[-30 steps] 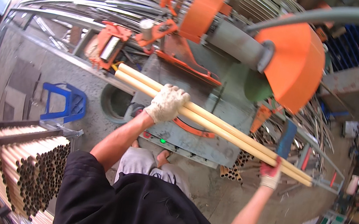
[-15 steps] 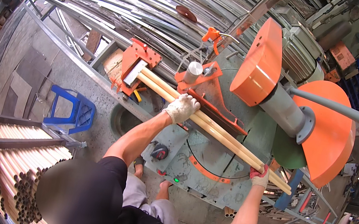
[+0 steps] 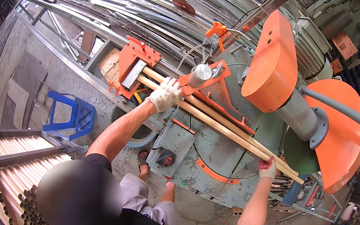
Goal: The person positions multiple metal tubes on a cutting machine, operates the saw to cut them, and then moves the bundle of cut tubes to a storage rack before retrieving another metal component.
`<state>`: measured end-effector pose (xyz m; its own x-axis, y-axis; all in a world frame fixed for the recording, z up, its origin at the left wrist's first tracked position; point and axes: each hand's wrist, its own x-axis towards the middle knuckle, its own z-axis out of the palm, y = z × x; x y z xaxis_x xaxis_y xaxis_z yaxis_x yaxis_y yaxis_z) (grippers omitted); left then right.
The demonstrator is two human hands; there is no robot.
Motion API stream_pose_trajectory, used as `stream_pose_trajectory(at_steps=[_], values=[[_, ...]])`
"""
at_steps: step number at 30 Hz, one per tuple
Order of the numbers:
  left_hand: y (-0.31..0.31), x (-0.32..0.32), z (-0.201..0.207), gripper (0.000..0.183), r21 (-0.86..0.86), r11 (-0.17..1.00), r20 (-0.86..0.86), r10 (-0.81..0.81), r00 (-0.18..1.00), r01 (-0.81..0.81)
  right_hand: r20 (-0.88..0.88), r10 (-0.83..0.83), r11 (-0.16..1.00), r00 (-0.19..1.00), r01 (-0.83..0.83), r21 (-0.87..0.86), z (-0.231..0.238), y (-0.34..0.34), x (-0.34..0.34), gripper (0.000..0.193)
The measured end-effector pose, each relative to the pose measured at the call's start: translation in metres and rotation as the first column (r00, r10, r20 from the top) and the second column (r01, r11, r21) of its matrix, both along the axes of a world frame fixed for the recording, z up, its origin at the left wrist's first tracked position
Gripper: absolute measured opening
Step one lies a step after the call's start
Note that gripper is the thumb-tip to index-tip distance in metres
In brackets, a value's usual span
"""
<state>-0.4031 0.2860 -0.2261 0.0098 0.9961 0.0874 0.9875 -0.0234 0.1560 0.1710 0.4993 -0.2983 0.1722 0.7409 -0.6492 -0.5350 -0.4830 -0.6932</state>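
Note:
Two long tan tubes (image 3: 223, 129) lie slanting across the green-grey table of a cut-off saw (image 3: 216, 155). Their left ends sit at the metal face of an orange stop block (image 3: 135, 66). My left hand (image 3: 165, 94), in a white knit glove, grips the tubes just right of that block, its fingers curled over them. Close to their right ends, my gloved right hand (image 3: 268, 168), reddish at the fingers, is closed round the tubes. Behind them run an orange fence (image 3: 223, 111) and a clamp with a round metal cylinder (image 3: 201, 74). The saw's orange guard (image 3: 335, 135) stands beyond my right hand.
A black tape measure (image 3: 165, 157) rests on the table's near left part. Left of it stands a blue plastic stool (image 3: 69, 115). Many tan tubes fill a dark metal rack (image 3: 8, 160) at lower left. Long metal profiles (image 3: 136, 3) are piled behind the saw.
My left hand has slid left along the tubes, closer to the stop block. A wider gap now shows between the two tubes. The right hand keeps its place near their ends.

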Motion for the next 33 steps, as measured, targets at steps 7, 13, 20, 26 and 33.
stream_pose_trajectory(at_steps=[7,13,20,26,33], values=[[0.010,-0.046,-0.024,0.030,-0.046,0.999,-0.122,0.015,0.992,-0.021,0.438,0.502,0.861,0.746,-0.385,-0.331,0.054,-0.019,-0.038,0.027],[0.015,-0.048,-0.011,0.028,-0.067,0.998,-0.105,0.003,0.994,-0.010,0.560,0.735,0.642,0.384,-0.660,-0.391,0.099,-0.098,-0.109,0.026],[0.018,-0.044,-0.053,0.017,-0.194,0.974,-0.142,0.086,0.986,-0.113,0.333,0.869,0.495,0.367,-0.676,-0.546,0.100,-0.232,-0.110,0.028],[0.029,-0.062,-0.059,0.026,0.064,0.995,0.006,-0.083,0.997,0.082,0.389,0.874,0.167,-0.292,-0.571,-0.804,0.069,-0.332,-0.092,0.036],[0.027,-0.065,-0.069,0.029,0.041,0.998,0.035,-0.053,0.998,0.051,0.581,0.630,0.233,-0.515,-0.589,-0.774,-0.002,-0.343,-0.111,0.032]])
